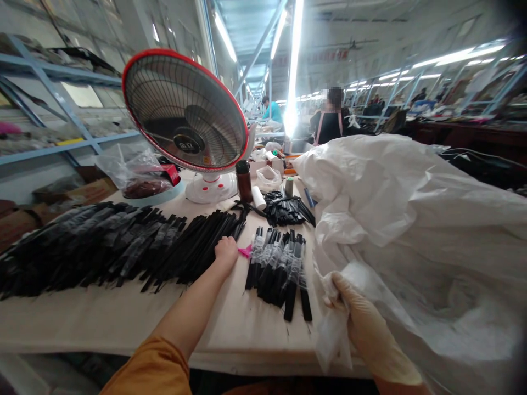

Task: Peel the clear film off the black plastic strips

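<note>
My bare left hand (226,254) is curled closed at the right end of a long row of loose black strips (201,236). Its fingertips are hidden, so what they hold cannot be made out. A small bright pink scrap (245,251) pokes out just right of that hand. My right hand (354,312), in a pale glove, pinches a bunched, thin white plastic sheet (366,192) by its near edge. Between the two hands lie several black strip bundles (280,263) wrapped in clear film. More wrapped black bundles (102,236) stretch away to the left.
A red-rimmed fan (185,109) stands behind the strips. Beside it are a dark bottle (244,182), a white roll (258,197) and a heap of short black pieces (290,209). Blue shelving (53,71) borders the left; a person (329,120) is farther back.
</note>
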{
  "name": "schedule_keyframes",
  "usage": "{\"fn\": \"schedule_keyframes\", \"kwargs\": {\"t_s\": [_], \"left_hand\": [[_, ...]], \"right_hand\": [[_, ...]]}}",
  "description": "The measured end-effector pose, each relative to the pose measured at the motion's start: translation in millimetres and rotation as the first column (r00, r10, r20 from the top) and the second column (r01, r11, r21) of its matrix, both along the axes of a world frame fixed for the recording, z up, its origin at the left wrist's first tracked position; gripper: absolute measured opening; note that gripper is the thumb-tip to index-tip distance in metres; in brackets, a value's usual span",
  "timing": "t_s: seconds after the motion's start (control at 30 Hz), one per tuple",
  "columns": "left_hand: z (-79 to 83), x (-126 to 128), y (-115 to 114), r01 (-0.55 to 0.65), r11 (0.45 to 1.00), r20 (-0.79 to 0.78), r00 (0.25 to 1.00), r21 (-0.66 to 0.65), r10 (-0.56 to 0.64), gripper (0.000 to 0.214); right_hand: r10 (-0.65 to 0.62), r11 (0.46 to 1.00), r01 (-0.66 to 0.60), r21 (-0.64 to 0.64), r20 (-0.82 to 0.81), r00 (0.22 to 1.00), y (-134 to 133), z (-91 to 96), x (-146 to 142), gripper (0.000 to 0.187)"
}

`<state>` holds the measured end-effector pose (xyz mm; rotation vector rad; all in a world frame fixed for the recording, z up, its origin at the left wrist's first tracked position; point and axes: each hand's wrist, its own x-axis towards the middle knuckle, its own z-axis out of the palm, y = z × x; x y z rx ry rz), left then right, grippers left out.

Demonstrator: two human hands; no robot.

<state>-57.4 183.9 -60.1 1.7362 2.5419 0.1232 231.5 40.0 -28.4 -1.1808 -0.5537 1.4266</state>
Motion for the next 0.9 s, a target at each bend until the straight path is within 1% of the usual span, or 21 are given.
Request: {"fn": "schedule_keyframes", "kwargs": {"t_s": [0.07,0.17,0.27,0.33,0.4,0.43,0.5,0.57,0.6,0.63,0.67,0.73,0.8,0.83,0.9], "left_hand": [[0.1,-2,2,-0.023,1.000,0.044,0.999,-0.018,0.024,0.034],[5.0,-5,2,-0.043,0.999,0.146,0.988,-0.021,0.045,0.034],[18.3,-9,0,-0.054,0.999,0.303,0.952,0.005,0.050,0.035],[30.8,-11,-8,-0.046,0.999,0.437,0.899,0.023,0.032,0.032],[43.2,-7,-25,-0.010,0.999,0.573,0.819,0.046,-0.018,0.027],[48.5,-3,-37,0.021,0.998,0.635,0.770,0.061,-0.055,0.024],[56.4,8,-69,0.106,0.991,0.742,0.657,0.087,-0.135,0.022],[61.3,21,-105,0.183,0.979,0.816,0.550,0.093,-0.180,0.027],[63.1,26,-123,0.225,0.971,0.860,0.476,0.084,-0.185,0.029],[64.8,31,-139,0.246,0.967,0.935,0.324,0.065,-0.145,0.029],[66.6,34,-152,0.281,0.959,0.970,0.221,0.032,-0.097,0.031],[70.6,37,-172,0.339,0.941,0.995,0.103,-0.017,-0.019,0.037],[75.2,39,-183,0.390,0.918,0.997,0.060,-0.075,0.056,0.045],[77.5,40,-187,0.411,0.906,0.995,0.052,-0.102,0.089,0.049],[81.8,41,-189,0.436,0.888,0.989,0.057,-0.149,0.138,0.053]], "right_hand": [[0.023,0.999,-0.023,-0.048,-0.005,1.000,0,-4.1,-3,0.033],[0.037,0.999,-0.038,-0.026,-0.009,0.999,1,-8.6,-8,0.032],[0.063,0.998,-0.061,0.031,-0.061,0.996,3,-7.4,-6,0.031],[0.074,0.996,-0.068,0.059,-0.097,0.993,4,-4.8,-3,0.031],[0.049,0.997,-0.042,0.063,-0.122,0.991,7,-1.9,-2,0.031],[0.030,0.998,-0.022,0.055,-0.133,0.991,8,-0.4,-3,0.031],[-0.027,0.999,0.032,0.034,-0.155,0.988,11,3.7,-7,0.030],[-0.081,0.996,0.087,0.024,-0.184,0.980,15,9.8,-12,0.032],[-0.093,0.994,0.101,0.029,-0.204,0.975,17,13.2,-14,0.033],[-0.097,0.994,0.107,0.035,-0.229,0.969,20,16.8,-15,0.034],[-0.093,0.994,0.106,0.037,-0.257,0.962,22,20.1,-15,0.035],[-0.085,0.995,0.098,0.030,-0.298,0.951,25,25.7,-14,0.036],[-0.086,0.996,0.094,0.011,-0.307,0.948,25,29.2,-13,0.036],[-0.081,0.996,0.087,0.007,-0.306,0.949,24,30.2,-12,0.036],[-0.043,0.998,0.053,0.023,-0.313,0.949,21,30.8,-10,0.036]]}}
